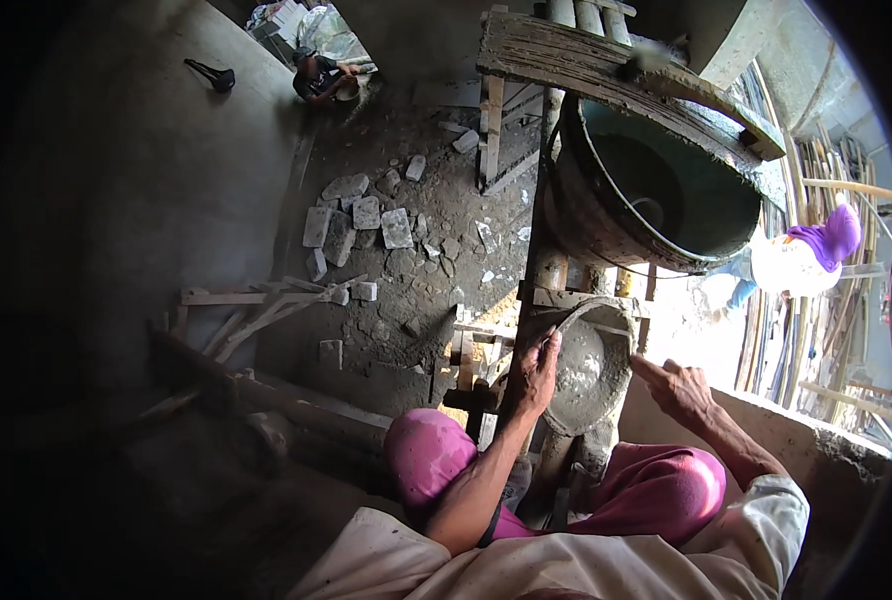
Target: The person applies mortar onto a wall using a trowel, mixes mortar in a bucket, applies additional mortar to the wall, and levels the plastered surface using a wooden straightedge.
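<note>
A round, shallow bowl tilts in front of me, coated with wet grey mortar. My left hand grips its left rim, thumb on top. On the opposite side, my right hand has its index finger reaching to the rim and the other fingers curled; whether they hold anything is hidden. Beyond the bowl stands a large, mortar-stained tub with a dark inside. A rough wooden plank lies across its far side, with a curved, mortar-caked piece on it.
Wooden poles support the tub. Grey blocks and rubble lie on the floor below to the left. One person crouches far left; another in a purple head covering is outside, right. A low wall runs beside my right arm.
</note>
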Action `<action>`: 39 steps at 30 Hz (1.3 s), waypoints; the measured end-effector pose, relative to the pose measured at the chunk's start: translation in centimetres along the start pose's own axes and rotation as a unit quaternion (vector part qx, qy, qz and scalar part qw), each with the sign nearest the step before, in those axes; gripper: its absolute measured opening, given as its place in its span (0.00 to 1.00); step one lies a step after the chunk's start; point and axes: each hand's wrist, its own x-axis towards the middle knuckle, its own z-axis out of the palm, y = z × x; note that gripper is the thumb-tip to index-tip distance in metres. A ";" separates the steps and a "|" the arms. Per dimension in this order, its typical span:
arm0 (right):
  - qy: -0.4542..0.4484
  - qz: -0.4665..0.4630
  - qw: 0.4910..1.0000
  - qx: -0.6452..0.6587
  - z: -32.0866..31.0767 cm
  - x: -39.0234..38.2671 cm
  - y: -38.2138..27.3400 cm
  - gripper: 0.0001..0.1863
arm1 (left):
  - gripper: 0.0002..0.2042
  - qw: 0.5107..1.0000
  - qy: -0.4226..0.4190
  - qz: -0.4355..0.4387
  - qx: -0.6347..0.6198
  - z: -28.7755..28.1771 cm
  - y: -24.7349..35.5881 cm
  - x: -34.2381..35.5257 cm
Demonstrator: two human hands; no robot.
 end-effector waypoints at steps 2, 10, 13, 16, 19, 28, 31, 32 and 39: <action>-0.001 -0.042 0.998 -0.049 0.9 2.5 0.1 0.27 | 0.22 1.000 0.024 -0.009 -0.004 -0.1 -1.3 0.4; -0.122 -0.164 0.976 -0.077 4.8 -0.3 0.0 0.30 | 0.25 0.999 0.050 -0.015 -0.016 -0.8 0.1 0.3; -0.145 -0.162 0.969 -0.114 1.5 -0.3 0.6 0.27 | 0.26 0.998 0.062 0.006 0.020 -0.5 0.2 0.5; -0.022 -0.177 0.971 -0.161 -1.9 0.9 0.0 0.27 | 0.27 0.997 0.071 0.012 -0.016 -0.3 1.1 0.1; 0.039 -0.096 0.977 -0.188 -3.9 2.9 -3.5 0.28 | 0.27 0.997 0.063 -0.001 0.032 -0.3 1.3 0.2; -0.229 -0.025 0.973 0.006 0.5 3.8 -3.5 0.08 | 0.24 0.998 -0.002 -0.053 0.045 -1.0 0.4 0.1; -0.395 0.145 0.820 0.387 -0.5 4.2 -3.3 0.22 | 0.24 0.999 0.021 -0.037 0.016 -0.7 -0.7 0.2; -0.399 0.150 0.819 0.384 -0.7 4.4 -3.4 0.22 | 0.25 0.998 0.059 0.002 -0.036 -0.5 -1.0 0.1; -0.222 0.146 0.928 0.261 -2.4 2.9 -1.3 0.27 | 0.28 0.995 0.005 -0.064 0.075 -0.8 2.9 0.4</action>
